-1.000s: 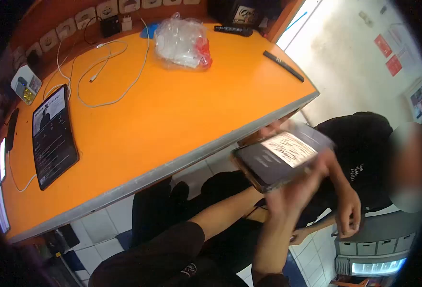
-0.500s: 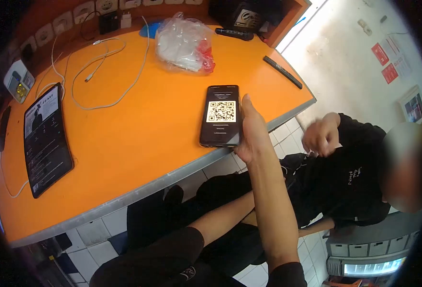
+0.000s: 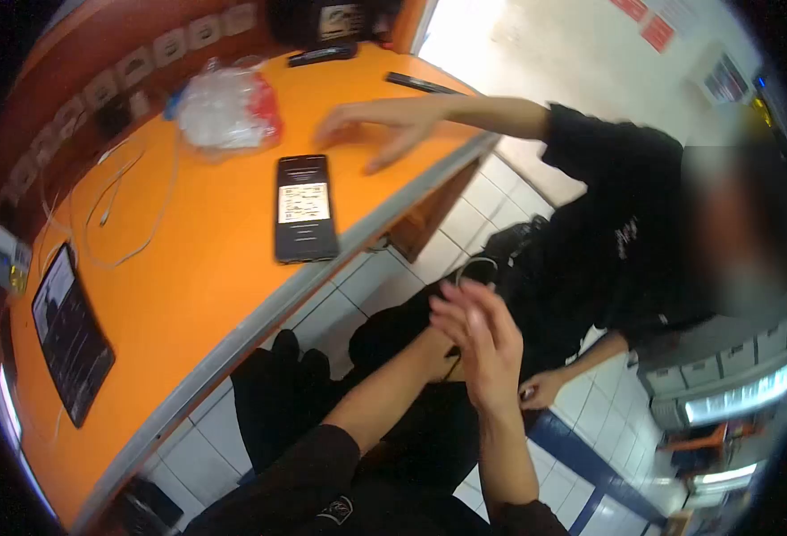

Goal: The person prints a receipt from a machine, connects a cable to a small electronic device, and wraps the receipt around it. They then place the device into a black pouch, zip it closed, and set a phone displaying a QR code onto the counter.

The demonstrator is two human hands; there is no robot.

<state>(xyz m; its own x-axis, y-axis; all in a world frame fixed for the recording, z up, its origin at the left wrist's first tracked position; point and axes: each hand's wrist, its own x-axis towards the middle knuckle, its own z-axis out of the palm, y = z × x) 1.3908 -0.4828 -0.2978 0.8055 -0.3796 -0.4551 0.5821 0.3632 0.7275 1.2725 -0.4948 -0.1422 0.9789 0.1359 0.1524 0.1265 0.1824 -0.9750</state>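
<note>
A black smartphone (image 3: 306, 241) with a QR code on its screen lies face up near the table's front edge. My right hand (image 3: 484, 344) is raised over my lap, away from the phone. Its fingers are apart and loosely bent, and it holds nothing I can see. Behind it, low over my lap, is my left hand (image 3: 440, 355), its fingers mostly hidden by the right hand. Another person's hand (image 3: 384, 125) reaches across the table just beyond the phone, blurred.
The orange table (image 3: 206, 277) carries a tablet (image 3: 72, 339), a white cable (image 3: 157, 219), a plastic bag (image 3: 228, 107) and a black marker (image 3: 420, 83). A person in black (image 3: 625, 205) is on the right, their other hand (image 3: 545, 389) lower down. White tiles (image 3: 340, 308) cover the floor.
My right hand has let go of the phone and drawn back from the table. The other person's hand has reached over the tabletop. The view has shifted to the right.
</note>
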